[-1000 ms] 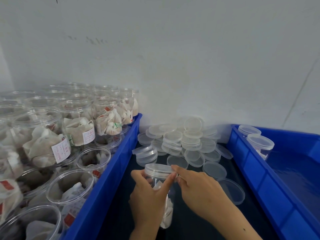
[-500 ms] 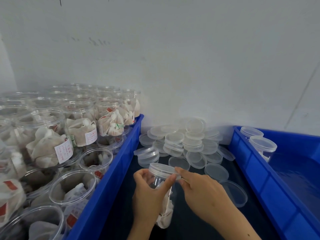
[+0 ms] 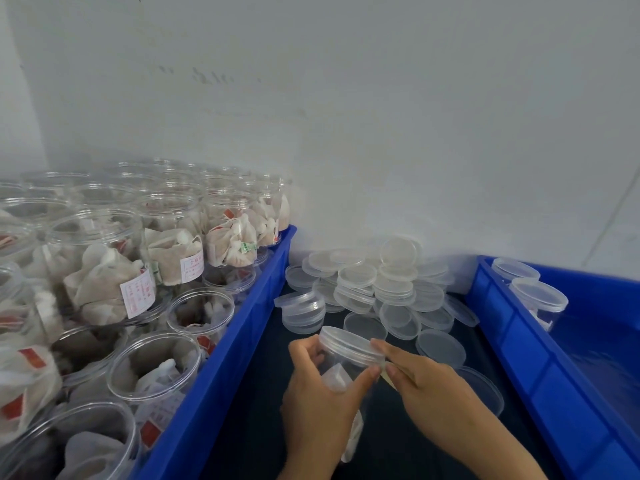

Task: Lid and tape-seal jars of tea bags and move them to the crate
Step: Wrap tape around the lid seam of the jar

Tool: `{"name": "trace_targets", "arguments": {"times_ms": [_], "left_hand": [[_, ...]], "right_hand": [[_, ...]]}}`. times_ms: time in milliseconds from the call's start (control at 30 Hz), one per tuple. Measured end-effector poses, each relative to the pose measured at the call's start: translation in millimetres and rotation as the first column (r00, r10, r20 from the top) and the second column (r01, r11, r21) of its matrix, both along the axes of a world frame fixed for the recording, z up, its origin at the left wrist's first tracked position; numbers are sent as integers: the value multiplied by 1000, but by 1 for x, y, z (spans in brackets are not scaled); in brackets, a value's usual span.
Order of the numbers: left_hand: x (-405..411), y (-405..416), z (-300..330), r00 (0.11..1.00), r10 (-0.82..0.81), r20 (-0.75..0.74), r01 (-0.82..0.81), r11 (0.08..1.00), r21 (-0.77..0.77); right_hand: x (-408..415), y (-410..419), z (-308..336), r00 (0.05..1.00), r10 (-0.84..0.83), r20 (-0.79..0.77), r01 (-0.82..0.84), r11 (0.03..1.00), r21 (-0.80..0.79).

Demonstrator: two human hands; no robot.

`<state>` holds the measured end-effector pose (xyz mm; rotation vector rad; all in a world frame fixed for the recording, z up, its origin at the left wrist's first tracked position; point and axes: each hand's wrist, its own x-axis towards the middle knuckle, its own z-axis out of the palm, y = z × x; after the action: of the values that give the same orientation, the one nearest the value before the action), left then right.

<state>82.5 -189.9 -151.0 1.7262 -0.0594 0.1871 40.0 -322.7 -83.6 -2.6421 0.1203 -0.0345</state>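
We cannot read the print on the white labels (image 3: 137, 293) of the tea bags at centre left; it is too small. The left crate (image 3: 221, 372) and the right crate (image 3: 540, 355) are cut off by the lower and side edges of the frame. The left hand (image 3: 320, 398) covers most of the held jar (image 3: 346, 367), and its tea bag (image 3: 335, 379) shows only in part. Motion blur softens the fingers (image 3: 398, 358) of the right hand (image 3: 436, 398); whether tape lies under them, we cannot tell.

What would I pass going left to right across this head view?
Left crate of open jars → left hand → lidded jar → right hand → right crate with two lidded jars.
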Motion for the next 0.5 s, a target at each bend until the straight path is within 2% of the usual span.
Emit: {"name": "trace_targets", "arguments": {"times_ms": [167, 400, 500], "left_hand": [[6, 8, 4, 999, -38, 31, 34, 995, 97], [18, 18, -1, 996, -84, -11, 84, 996, -39], [18, 21, -2, 996, -92, 3, 92, 990, -107]], "right_hand": [[-1, 5, 4, 1000, 15, 27, -13, 998, -60], [5, 13, 12, 995, -35, -93, 25, 995, -100], [9, 16, 18, 989, -89, -119, 66, 981, -185]]}}
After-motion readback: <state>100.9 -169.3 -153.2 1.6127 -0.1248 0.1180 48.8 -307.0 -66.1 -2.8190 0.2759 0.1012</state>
